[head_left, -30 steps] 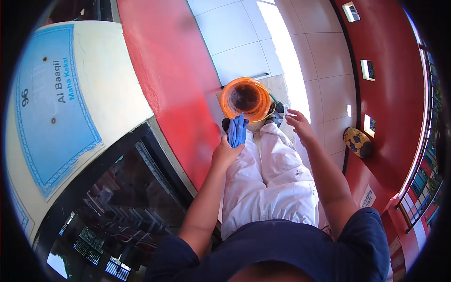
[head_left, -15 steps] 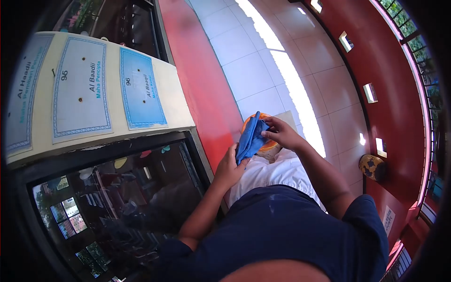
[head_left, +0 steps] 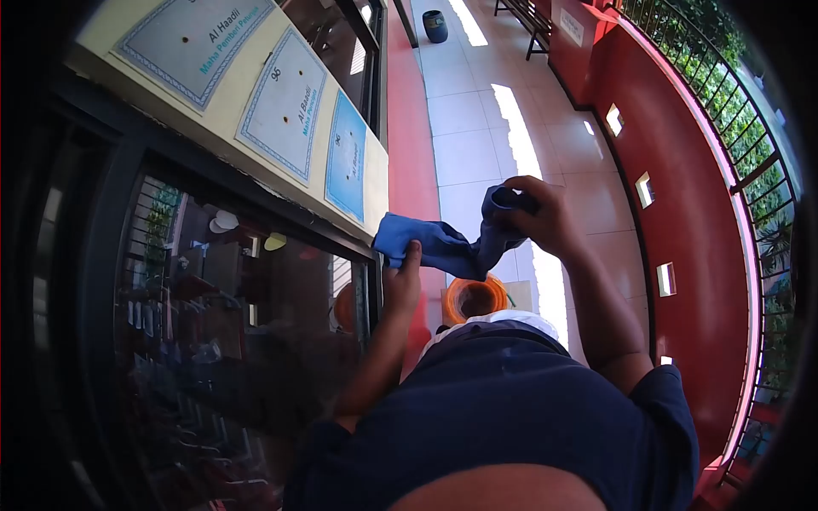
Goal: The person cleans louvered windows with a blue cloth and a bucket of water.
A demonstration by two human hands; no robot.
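A crumpled blue cloth [head_left: 430, 247] is stretched between my two hands at chest height. My left hand [head_left: 406, 271] grips its left part close to the window frame, the thumb lying over the fabric. At the other end, my right hand [head_left: 545, 213] pinches the cloth, which curls into an open loop by the fingers. The middle of the cloth sags between them. Below it, on the floor right in front of me, stands a round orange bucket [head_left: 452, 300], its near side hidden by my clothes.
A dark-framed window [head_left: 247, 332] fills the left side, with lettered signs [head_left: 285, 106] on the wall above it. The tiled corridor floor [head_left: 464, 157] runs ahead to a dark bin [head_left: 434, 25] and a bench [head_left: 524, 21]. A red wall [head_left: 682, 221] with railing borders the right.
Both hands have risen and moved apart, spreading the bunched cloth between them. The view has tilted up, showing more of the corridor ahead, and the orange bucket is less covered.
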